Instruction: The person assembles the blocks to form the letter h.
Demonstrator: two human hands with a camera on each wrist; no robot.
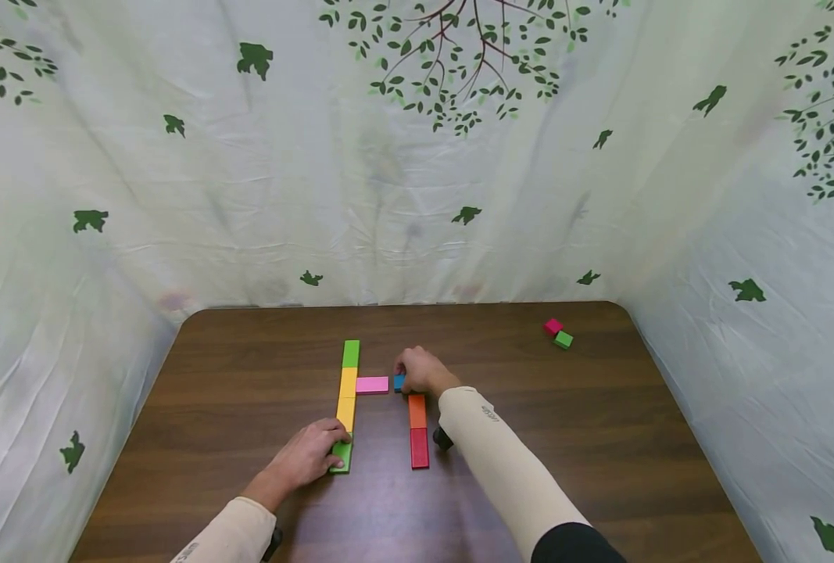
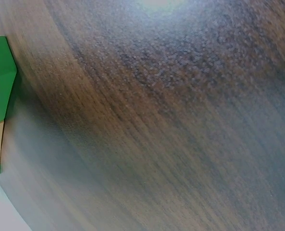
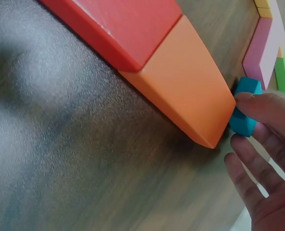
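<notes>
Low on the left, my left hand [image 1: 304,457] grips the green block [image 1: 342,460] at the near end of a column, its thumb and fingers on it. That column continues away from me with two yellow blocks [image 1: 347,391] and another green block [image 1: 351,353]. A pink block [image 1: 372,385] juts right from the column's side. My right hand [image 1: 424,370] pinches a small blue block [image 3: 244,108] between thumb and fingers. The blue block is at the far end of an orange block [image 3: 190,86], which lies end to end with a red block [image 3: 128,29].
Towards the back right of the brown table [image 1: 529,469] lie a small red-pink block [image 1: 553,327] and a small green block [image 1: 563,339], side by side. A white curtain [image 1: 388,195] with a leaf print hangs behind and at both sides.
</notes>
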